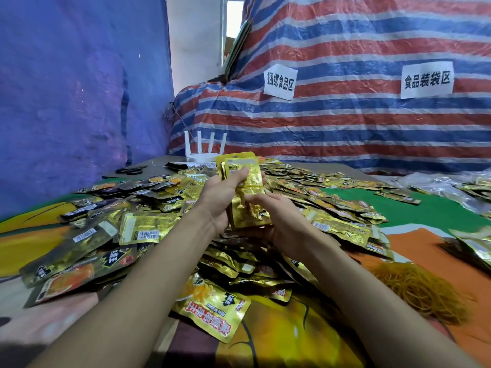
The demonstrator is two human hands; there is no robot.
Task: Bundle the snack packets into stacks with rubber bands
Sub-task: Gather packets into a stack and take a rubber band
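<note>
You held a stack of gold foil snack packets (248, 208) upright above the middle of the table, just past the centre of your view. Your left hand (219, 197) gripped its upper half from 9 o'clock, fingers curled round the front face. Your right hand (279, 216) came in from 4 o'clock and clasped the lower half, thumb lying across the front. Its fingers were hidden behind the stack. A thin yellow band (249, 186) crossed the stack between your two hands.

Around them, from 8 o'clock through 2 o'clock, a heap of loose gold and black foil packets (148, 229) covered the bright printed tablecloth (438, 208). A mound of tan rubber bands (422, 290) lay at 4 o'clock, near your right forearm. At 12 o'clock, beyond the heap, stood a white four-antenna router (204, 152), with black scissors (131, 170) at 10 o'clock.
</note>
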